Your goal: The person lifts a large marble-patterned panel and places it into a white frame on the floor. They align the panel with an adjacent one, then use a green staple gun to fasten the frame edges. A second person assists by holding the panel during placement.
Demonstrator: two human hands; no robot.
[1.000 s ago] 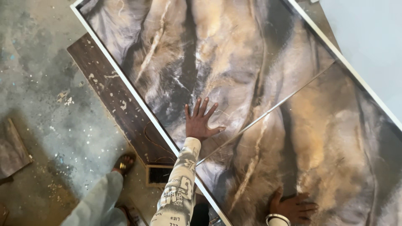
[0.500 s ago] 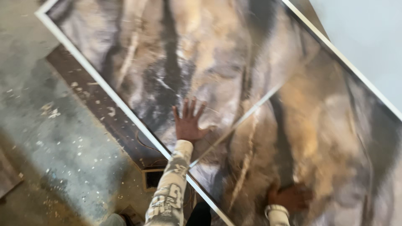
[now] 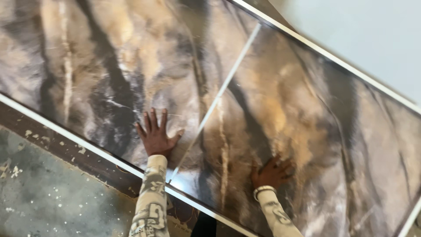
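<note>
The two glossy marble-patterned slabs lay flat beneath me, one under each of my palms. My left hand (image 3: 156,137) pressed on the left slab (image 3: 101,74), its fingers (image 3: 153,120) spread wide and flat, thumb angled out toward the pale seam (image 3: 219,94) that ran just beside it. I held nothing in that hand; it only rested open on the shiny surface.

My right hand (image 3: 272,172) lay on the right slab (image 3: 324,131), on the far side of that seam from my left fingers. Its fingers (image 3: 284,166) were opened out flat too, less widely spread, and somewhat blurred, so I could not tell every fingertip apart. A light beaded bracelet (image 3: 263,190) circled that wrist, just behind the hand.

Both my arms came up from the lower edge in patterned sleeves (image 3: 151,197), pale with grey print.

Behind the heel of my left hand, a white edge strip (image 3: 79,141) bordered the slabs, running slantwise. Beyond that strip, further back toward me, a dark brown board (image 3: 57,147) speckled with pale flecks showed, touching the border. Further still behind my left fingers was the grey concrete floor (image 3: 52,202), spotted with white specks. Far ahead of my right fingers, past another white edge, a pale plain wall surface (image 3: 364,39) rose.
</note>
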